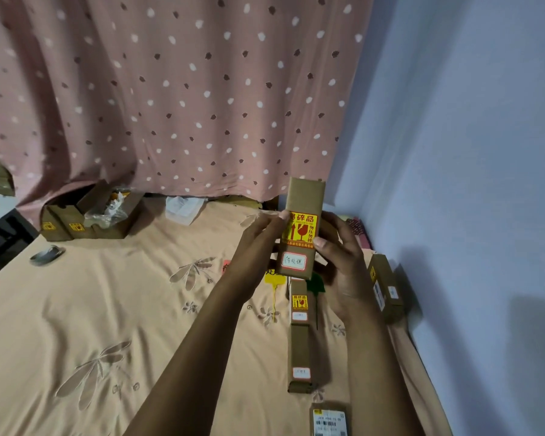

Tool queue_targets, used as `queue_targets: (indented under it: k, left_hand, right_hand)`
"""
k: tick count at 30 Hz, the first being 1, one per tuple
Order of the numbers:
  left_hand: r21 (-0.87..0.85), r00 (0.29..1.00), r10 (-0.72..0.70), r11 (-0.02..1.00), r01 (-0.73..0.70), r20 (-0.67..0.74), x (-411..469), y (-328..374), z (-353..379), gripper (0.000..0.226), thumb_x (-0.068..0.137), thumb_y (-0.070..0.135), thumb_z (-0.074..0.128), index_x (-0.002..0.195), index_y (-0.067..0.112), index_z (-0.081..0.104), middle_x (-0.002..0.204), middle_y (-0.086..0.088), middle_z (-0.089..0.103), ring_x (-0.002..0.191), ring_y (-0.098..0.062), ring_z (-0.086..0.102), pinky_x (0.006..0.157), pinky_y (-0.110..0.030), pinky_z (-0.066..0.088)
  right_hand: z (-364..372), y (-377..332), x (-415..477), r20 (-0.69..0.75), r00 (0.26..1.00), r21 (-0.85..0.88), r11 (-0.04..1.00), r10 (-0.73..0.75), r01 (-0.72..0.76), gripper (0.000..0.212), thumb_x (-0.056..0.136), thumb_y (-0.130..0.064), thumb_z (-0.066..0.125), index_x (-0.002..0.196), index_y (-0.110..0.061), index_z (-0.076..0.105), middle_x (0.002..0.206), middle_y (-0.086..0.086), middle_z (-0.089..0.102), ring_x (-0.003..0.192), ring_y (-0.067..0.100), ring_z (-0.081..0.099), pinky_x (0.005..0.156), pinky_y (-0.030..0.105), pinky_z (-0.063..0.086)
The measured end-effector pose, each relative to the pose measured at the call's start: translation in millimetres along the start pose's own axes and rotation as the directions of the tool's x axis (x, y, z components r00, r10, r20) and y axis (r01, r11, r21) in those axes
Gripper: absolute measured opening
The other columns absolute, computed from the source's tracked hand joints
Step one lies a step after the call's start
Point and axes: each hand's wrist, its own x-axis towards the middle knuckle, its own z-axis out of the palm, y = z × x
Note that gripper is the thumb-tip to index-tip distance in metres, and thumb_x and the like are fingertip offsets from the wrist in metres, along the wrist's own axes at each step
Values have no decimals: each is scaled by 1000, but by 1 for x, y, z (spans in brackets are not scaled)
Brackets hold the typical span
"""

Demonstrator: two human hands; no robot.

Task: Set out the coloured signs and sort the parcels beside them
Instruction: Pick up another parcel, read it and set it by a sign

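I hold a long brown parcel upright above the bed, its yellow-and-red fragile sticker and a small white handwritten label facing me. My left hand grips its left edge and my right hand wraps its right side. Below it on the sheet lie a yellow sign, a green sign and the corner of a red sign, all partly hidden by my hands. Two brown parcels lie end to end below the signs. Another parcel rests by the wall, and one sits near the bottom edge.
An orange embroidered bedsheet covers the bed. An open cardboard box with more parcels and plastic wrap stands at the back left, a tape roll near it. A pink dotted curtain hangs behind; a blue wall bounds the right.
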Motion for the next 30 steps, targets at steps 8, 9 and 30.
queue_targets:
  k: [8, 9, 30]
  left_hand:
    - [-12, 999, -18, 1000, 18, -35, 1, 3, 4, 33, 104, 45, 47, 108, 17, 64, 101, -2, 73, 91, -22, 73, 71, -32, 58]
    - [-13, 999, -16, 1000, 16, -41, 1, 2, 2, 34, 103, 45, 50, 107, 15, 65, 99, -3, 75, 91, -24, 75, 73, -35, 59]
    - [-195, 968, -238, 949, 249, 81, 25, 4, -17, 43, 96, 50, 58, 125, 22, 70, 114, -6, 76, 104, -26, 73, 86, -42, 57]
  right_hand:
    - [-1, 2, 2, -1, 1000, -2, 1000, -10, 10, 55, 86, -22, 64, 140, -17, 54, 130, 11, 69, 113, 34, 70, 90, 49, 58]
    - [-1, 2, 2, -9, 1000, -9, 1000, -7, 7, 55, 86, -22, 64, 140, -17, 55, 129, 11, 70, 113, 35, 70, 91, 51, 57]
    - [4, 6, 23, -21, 999, -117, 993, -30, 28, 53, 85, -29, 63, 138, -23, 59, 130, 6, 70, 114, 28, 70, 90, 46, 60]
